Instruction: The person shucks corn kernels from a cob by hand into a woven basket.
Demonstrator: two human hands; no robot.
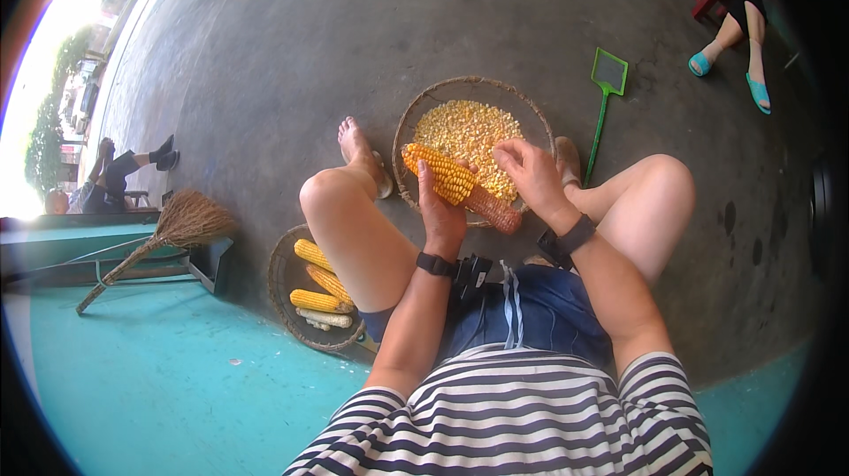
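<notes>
My left hand (443, 210) grips an ear of corn (441, 172) covered with orange-yellow kernels, tilted above a round woven basket (414, 99). Past its lower right end extends a reddish bare cob (494, 207); whether it is the same ear or a separate cob I cannot tell. My right hand (534, 174) hovers over the basket's right side, fingers curled and thumb against the fingertips. Any kernel pinched there is too small to make out. Loose yellow and whitish kernels (464, 121) cover much of the basket's bottom.
Beside my left leg, a second basket (275, 283) holds yellow ears (322, 301) and pale cobs (325, 318). A green fly swatter (605, 94) lies to the right. At left are a straw broom (192, 220) and a reclining person (119, 177). Another person (743, 8) sits upper right.
</notes>
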